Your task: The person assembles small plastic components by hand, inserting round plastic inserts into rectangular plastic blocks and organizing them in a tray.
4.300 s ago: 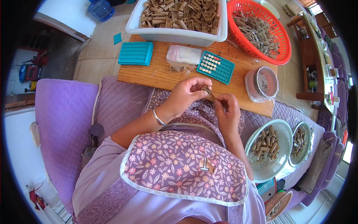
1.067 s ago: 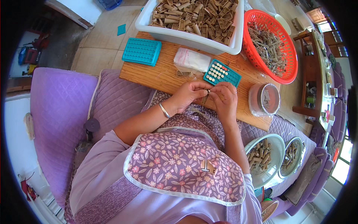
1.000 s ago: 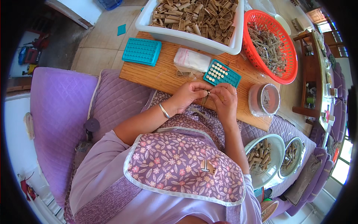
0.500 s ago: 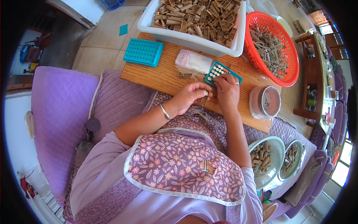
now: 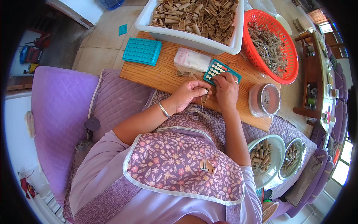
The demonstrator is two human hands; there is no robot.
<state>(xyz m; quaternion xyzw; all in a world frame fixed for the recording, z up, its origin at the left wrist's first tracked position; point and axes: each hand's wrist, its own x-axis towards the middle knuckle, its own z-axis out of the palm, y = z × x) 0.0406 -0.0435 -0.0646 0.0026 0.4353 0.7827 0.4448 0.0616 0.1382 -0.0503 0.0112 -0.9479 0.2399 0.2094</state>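
My left hand (image 5: 189, 95) is closed on a small brown plastic casing (image 5: 204, 98), pinched between thumb and fingers at the table's near edge. A thin strand hangs below the casing. Over the near right side of a teal tray (image 5: 235, 76) is my right hand (image 5: 226, 89), its fingers bent down together. Round white pieces (image 5: 212, 71) stand in rows in that tray, with a few reddish ones among them. Whatever the right fingertips pinch, if anything, is hidden behind the hand.
A white tub (image 5: 186, 34) of brown casings and a red basket (image 5: 294, 56) of thin metallic-looking parts stand beyond. On the wooden table (image 5: 145, 76) are a teal rack (image 5: 141, 51), a plastic bag (image 5: 192, 59) and a round clear container (image 5: 264, 100). Pale bowls (image 5: 276, 164) sit at right.
The whole view has shifted slightly. Both hands keep nearly the same places, the left on the brown casing and the right at the teal tray.
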